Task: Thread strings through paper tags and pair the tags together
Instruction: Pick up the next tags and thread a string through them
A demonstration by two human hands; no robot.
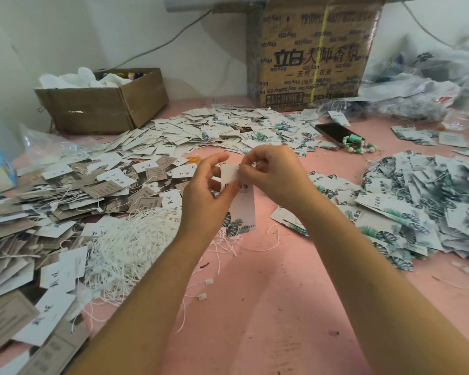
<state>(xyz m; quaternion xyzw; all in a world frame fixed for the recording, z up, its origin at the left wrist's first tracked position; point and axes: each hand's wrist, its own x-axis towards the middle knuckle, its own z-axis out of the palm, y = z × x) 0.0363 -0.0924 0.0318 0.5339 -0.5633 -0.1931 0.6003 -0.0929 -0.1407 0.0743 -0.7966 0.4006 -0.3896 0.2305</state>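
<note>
A white paper tag (243, 209) with a green leaf print at its lower end hangs upright above the pink table (268, 307). My left hand (205, 193) grips the tag's left side, thumb across its face. My right hand (274, 174) pinches at the tag's top edge with curled fingers; whether a string is between them is hidden. A tangle of white strings (130, 239) lies left of my left forearm. Two loose strings with small white clasps (209, 281) lie on the table between my arms.
Brown and white tags (38, 212) are heaped at the left, white leaf tags (228, 128) at the back, threaded leaf tags (423, 201) at the right. A phone (336, 132) with green beads, a small open box (103, 101), a large carton (312, 55) and plastic bags stand behind.
</note>
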